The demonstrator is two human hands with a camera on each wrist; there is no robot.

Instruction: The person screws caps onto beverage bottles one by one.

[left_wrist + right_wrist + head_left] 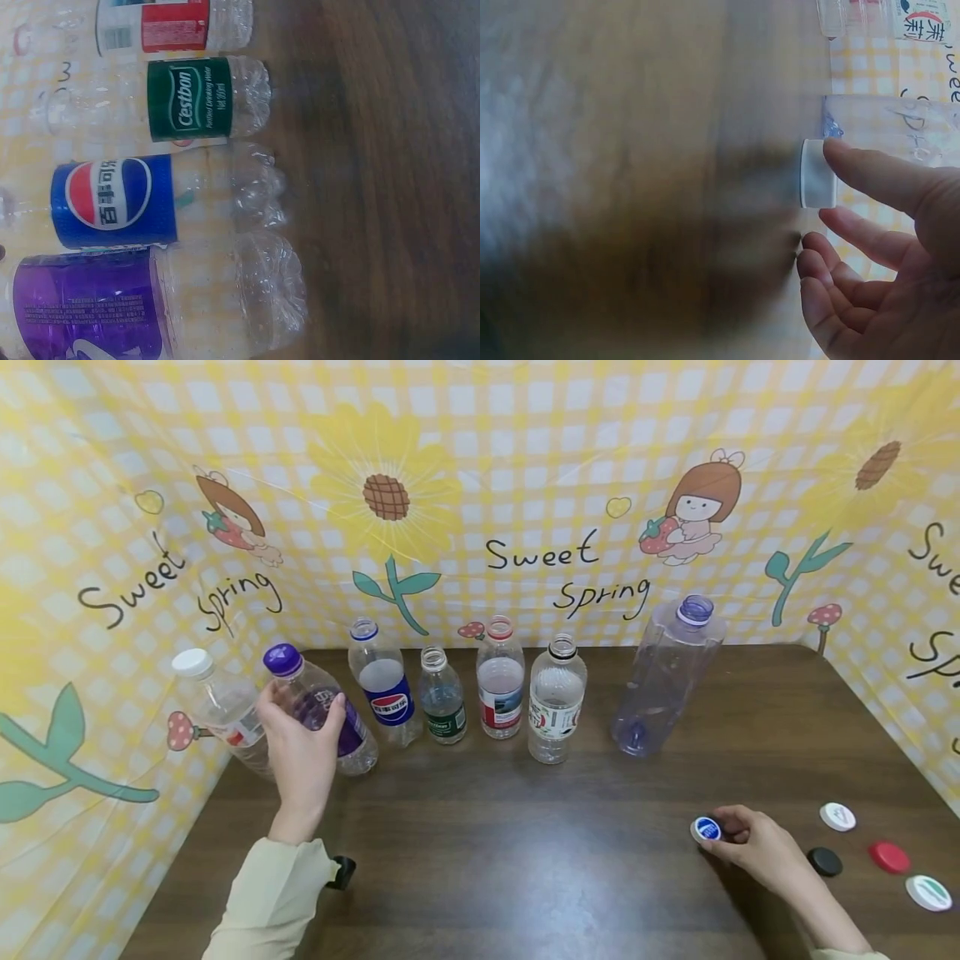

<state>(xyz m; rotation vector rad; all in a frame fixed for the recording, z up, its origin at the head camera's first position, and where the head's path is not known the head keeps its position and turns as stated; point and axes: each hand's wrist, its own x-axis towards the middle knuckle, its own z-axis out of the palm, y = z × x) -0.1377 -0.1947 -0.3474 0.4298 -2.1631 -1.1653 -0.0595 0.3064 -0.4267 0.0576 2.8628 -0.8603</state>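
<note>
At the left of the row, my left hand (302, 756) grips a clear bottle with a purple label (90, 300) and a purple cap (282, 660), thumb on its right side. Left of it stands a white-capped bottle (225, 697), partly behind the hand. At the right of the table, my right hand (772, 857) pinches a white bottle cap (707, 829) with a blue top between thumb and index finger. The right wrist view shows this cap (817, 174) side-on, its other fingers loosely curled below.
Uncapped bottles line the back: a Pepsi bottle (390, 693), a small green-label bottle (444, 706), a red-ringed bottle (501, 685), a black-ringed bottle (557, 710) and a tall purplish bottle (667, 677). White (837, 816), black (825, 862), red (890, 857) and green-white (928, 892) caps lie right.
</note>
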